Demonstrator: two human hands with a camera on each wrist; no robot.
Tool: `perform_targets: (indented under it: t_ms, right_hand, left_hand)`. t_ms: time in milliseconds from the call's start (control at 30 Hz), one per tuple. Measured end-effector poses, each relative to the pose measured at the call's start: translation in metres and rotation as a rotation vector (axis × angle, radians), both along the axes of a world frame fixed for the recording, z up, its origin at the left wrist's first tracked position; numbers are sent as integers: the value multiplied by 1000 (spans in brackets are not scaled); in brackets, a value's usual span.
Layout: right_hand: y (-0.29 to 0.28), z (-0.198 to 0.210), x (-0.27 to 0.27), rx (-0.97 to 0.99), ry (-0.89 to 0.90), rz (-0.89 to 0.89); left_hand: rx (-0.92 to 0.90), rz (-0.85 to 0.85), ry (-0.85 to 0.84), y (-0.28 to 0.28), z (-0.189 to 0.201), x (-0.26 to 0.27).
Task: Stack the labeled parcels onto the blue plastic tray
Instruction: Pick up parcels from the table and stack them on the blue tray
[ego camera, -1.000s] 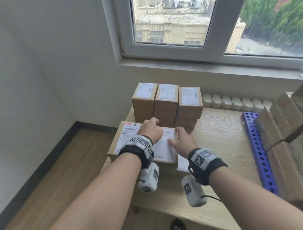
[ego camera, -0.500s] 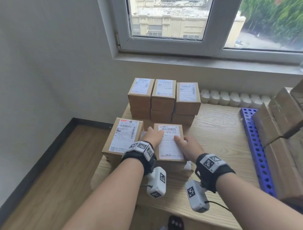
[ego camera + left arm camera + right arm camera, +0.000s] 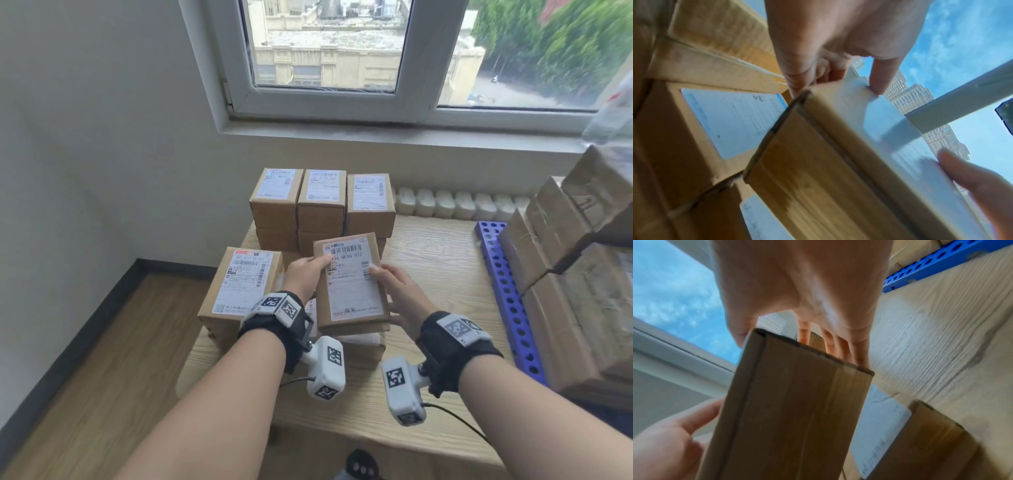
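Both hands hold one labeled cardboard parcel lifted above the wooden table, label up and slightly tilted. My left hand grips its left edge with the thumb on the label. My right hand grips the right edge, thumb on top and fingers underneath. In the left wrist view the parcel fills the middle under my left hand. The right wrist view shows its brown end below my right hand. The blue plastic tray with round holes lies to the right, loaded with large parcels.
Another labeled parcel sits to the left near the table's left edge. A flat parcel lies under the lifted one. Stacked small parcels stand at the back by the wall under the window. Bare tabletop lies between me and the tray.
My hands moved from the parcel tops to the sides of the right-hand parcel, gripped it and lifted it off the one beneath.
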State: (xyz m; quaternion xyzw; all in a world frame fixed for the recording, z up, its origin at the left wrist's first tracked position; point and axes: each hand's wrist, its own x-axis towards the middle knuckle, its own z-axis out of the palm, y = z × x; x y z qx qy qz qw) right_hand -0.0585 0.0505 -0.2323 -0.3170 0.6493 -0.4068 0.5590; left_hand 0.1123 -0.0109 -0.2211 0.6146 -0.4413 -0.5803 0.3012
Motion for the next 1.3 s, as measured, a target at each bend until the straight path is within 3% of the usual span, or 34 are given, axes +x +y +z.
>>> perform_targets:
  t_ms: [400, 600, 933, 1300]
  right_hand:
    - [33, 43, -62, -207, 30, -155]
    - [46, 64, -116, -256, 40, -209]
    - [78, 117, -249, -385, 63, -258]
    - [118, 153, -398, -463, 84, -255]
  left_hand:
    - [-193, -133, 141, 11, 35, -64]
    - [-169, -268, 202, 28, 67, -117]
    - [-354, -222, 235, 61, 113, -257]
    - [-414, -266, 252, 96, 144, -414]
